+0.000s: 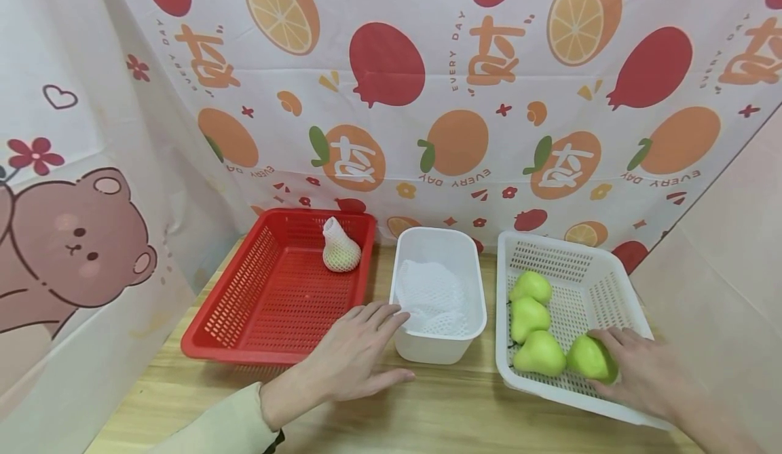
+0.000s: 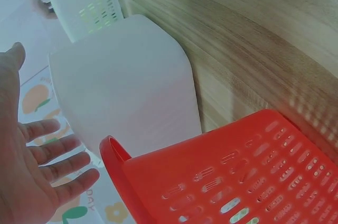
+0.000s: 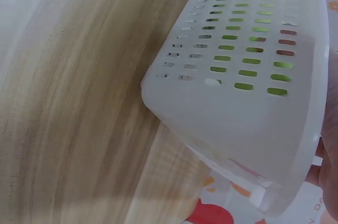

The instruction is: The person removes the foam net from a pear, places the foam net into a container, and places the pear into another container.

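My right hand (image 1: 647,372) grips a green pear (image 1: 592,359) at the right side of the white basket (image 1: 586,400). Three more pears (image 1: 540,353) lie in a row along that basket's left wall. In the right wrist view, the basket wall (image 3: 237,108) hides most of the hand. My left hand (image 1: 351,352) hovers at the near left edge of the white bin (image 1: 436,349), its fingers spread and holding nothing. Inside the bin lie white foam net sleeves (image 1: 430,294). The left wrist view shows the left palm (image 2: 26,166) with straight fingers.
At the left stands a red basket (image 1: 281,305), with one pear in a foam net sleeve (image 1: 340,250) at its far right corner. All three containers stand on a wooden table (image 1: 452,413). A fruit-print curtain (image 1: 391,135) hangs behind them.
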`<control>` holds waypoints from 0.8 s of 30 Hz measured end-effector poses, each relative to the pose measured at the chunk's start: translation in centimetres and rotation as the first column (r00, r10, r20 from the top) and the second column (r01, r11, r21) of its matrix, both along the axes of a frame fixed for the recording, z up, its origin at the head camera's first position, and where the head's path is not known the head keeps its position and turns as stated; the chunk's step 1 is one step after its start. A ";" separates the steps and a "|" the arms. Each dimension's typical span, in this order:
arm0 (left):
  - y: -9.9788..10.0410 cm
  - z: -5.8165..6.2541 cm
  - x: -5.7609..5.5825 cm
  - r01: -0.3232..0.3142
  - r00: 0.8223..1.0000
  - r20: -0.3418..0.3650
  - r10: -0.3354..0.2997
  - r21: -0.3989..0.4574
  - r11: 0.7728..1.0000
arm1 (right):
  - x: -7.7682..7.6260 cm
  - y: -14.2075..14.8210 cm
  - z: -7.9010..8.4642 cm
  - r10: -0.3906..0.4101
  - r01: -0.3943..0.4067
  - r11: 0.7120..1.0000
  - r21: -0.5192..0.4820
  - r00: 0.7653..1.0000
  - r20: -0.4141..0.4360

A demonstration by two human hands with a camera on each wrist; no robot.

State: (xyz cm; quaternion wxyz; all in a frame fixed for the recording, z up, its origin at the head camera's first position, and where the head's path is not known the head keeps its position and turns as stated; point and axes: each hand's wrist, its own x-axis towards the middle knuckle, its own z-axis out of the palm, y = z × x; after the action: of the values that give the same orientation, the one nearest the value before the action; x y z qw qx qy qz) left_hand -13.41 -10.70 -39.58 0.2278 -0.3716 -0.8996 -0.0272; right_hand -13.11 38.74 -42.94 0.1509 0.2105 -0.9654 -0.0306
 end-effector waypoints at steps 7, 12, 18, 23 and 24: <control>0.0 -0.1 0.0 0.005 1.000 0.008 -0.005 -0.005 1.000 | 0.0 0.3 -0.4 0.001 -0.002 1.000 0.011 1.000 0.003; 0.0 -0.1 -0.1 -0.002 1.000 0.010 0.002 -0.011 1.000 | -0.1 0.6 -0.6 -0.011 0.011 1.000 -0.004 0.999 0.032; 0.0 -0.2 -0.1 -0.003 1.000 0.009 0.003 -0.012 1.000 | -0.2 1.0 -0.6 -0.038 0.037 0.999 0.017 0.996 0.080; 0.0 -0.1 -0.2 -0.009 1.000 0.009 0.010 -0.016 1.000 | -0.3 1.2 -0.4 -0.042 0.038 0.999 0.039 0.994 0.097; 0.0 -0.1 -0.3 -0.011 1.000 0.009 0.011 -0.017 1.000 | -0.2 1.2 -0.4 -0.040 0.036 0.999 0.040 0.994 0.097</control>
State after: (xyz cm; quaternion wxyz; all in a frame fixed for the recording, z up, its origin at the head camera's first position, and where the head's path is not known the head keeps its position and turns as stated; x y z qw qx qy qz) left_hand -13.68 -10.66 -39.67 0.2204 -0.3685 -0.9029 -0.0199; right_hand -13.34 39.96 -43.30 0.0986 0.1962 -0.9747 -0.0414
